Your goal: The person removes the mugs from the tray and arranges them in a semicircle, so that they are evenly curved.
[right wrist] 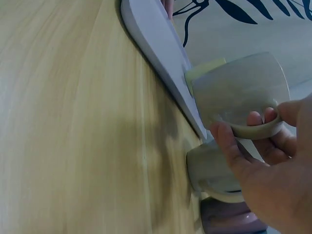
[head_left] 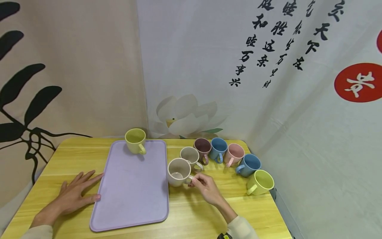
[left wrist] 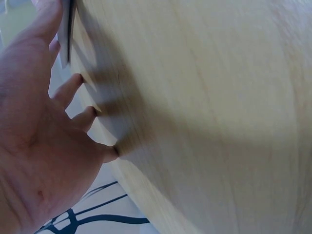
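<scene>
A lilac tray (head_left: 131, 196) lies on the wooden table (head_left: 194, 215), with a yellow-green mug (head_left: 135, 140) standing at its far edge. My right hand (head_left: 199, 182) pinches the handle of a beige mug (head_left: 178, 172) that hangs tilted just off the tray's right edge. In the right wrist view the fingers (right wrist: 236, 151) curl round that beige mug's (right wrist: 241, 90) handle, beside the tray (right wrist: 156, 41). My left hand (head_left: 80, 191) lies flat on the table, fingers spread, its thumb tip touching the tray's left edge. The left wrist view shows this hand (left wrist: 44, 122) pressed on the wood.
Several more mugs stand in a curved row right of the tray: beige (head_left: 191, 156), mauve (head_left: 203, 147), blue (head_left: 218, 149), pink (head_left: 234, 154), blue (head_left: 249, 165), yellow-green (head_left: 260, 182). Printed fabric walls close the back and right. The table's right edge lies just past the last mug.
</scene>
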`<state>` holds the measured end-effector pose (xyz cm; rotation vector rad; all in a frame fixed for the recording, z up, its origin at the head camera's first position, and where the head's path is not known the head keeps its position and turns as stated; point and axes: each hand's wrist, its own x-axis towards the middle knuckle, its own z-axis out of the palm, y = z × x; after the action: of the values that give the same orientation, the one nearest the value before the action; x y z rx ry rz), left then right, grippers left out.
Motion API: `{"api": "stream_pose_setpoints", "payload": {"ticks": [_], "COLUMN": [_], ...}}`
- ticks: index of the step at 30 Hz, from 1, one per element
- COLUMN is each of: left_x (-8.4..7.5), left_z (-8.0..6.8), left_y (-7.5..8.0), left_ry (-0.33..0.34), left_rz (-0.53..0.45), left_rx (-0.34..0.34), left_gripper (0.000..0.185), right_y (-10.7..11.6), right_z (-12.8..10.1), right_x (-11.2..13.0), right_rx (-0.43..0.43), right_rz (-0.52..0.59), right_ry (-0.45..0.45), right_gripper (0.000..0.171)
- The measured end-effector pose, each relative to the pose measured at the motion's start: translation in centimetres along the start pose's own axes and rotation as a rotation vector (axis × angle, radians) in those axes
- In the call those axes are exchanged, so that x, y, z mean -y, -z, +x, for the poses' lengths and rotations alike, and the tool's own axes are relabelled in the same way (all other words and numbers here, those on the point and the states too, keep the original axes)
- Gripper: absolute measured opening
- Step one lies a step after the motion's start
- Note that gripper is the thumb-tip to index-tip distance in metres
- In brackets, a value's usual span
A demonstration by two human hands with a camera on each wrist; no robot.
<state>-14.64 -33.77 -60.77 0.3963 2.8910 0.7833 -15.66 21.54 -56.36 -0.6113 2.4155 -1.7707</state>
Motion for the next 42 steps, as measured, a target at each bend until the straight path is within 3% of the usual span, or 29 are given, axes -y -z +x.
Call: {"api": "stream_pose_setpoints", "payload": {"ticks": [28, 42], "left_x": [-0.1, 0.1], "left_z": [0.1, 0.1], "left_y": [0.0, -0.1], "left_ry": [0.017, 0.007], "left_rz": [0.01, -0.001], "left_rx": [0.007, 0.008], "left_gripper": [0.09, 0.089], "right_y": [1.3, 1.8], "right_z": [0.3, 0.6], "right_x": [-3.4, -3.6], "right_rx": [0.064, 0.089], "right_rz": [-0.051, -0.026], "right_ry": [-0.026, -0.061], "right_gripper": [0.024, 0.025]}}
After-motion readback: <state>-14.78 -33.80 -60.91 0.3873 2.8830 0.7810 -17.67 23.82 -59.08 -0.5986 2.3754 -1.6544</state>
